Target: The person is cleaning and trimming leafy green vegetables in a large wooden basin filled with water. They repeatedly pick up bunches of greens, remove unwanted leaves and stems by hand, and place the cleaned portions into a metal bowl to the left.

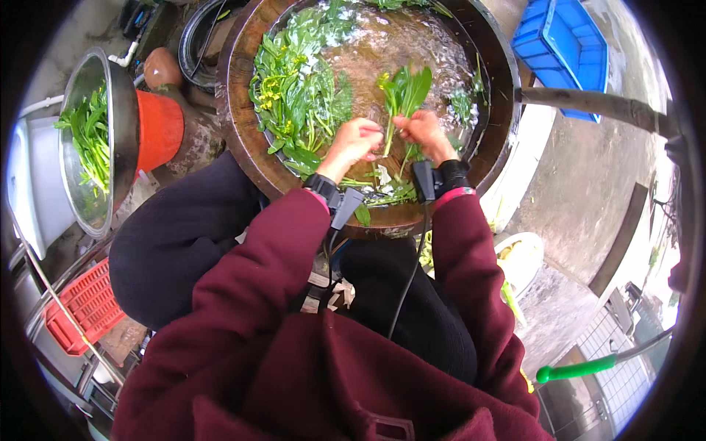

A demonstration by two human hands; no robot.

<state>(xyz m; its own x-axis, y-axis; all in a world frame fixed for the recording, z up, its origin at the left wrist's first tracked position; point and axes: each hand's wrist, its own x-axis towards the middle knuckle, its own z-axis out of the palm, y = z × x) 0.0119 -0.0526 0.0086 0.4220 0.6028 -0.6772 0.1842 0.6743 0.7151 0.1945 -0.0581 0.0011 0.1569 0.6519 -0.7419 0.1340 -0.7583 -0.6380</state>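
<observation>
A round wooden tub (236, 118) of water stands before me, with leafy greens (300, 96) bearing yellow flowers floating thickly along its left side. Over the water, my right hand (423, 132) grips a small flowering stalk of greens (405, 93) by its stem, leaves pointing away from me. Just left of the stem is my left hand (356, 144), its fingers bent; whether they touch the stalk or hold a bit of it I cannot tell. More loose stems and leaves (362, 215) lie at the tub's near edge.
At the left, a metal basin (112, 165) with greens (94, 138) rests by an orange-red bucket (159, 129). A red plastic crate (88, 308) is lower left. A blue crate (573, 44) stands upper right, near a wooden pole (595, 102). A white bowl (527, 256) sits at right, above a green-ended handle (576, 370).
</observation>
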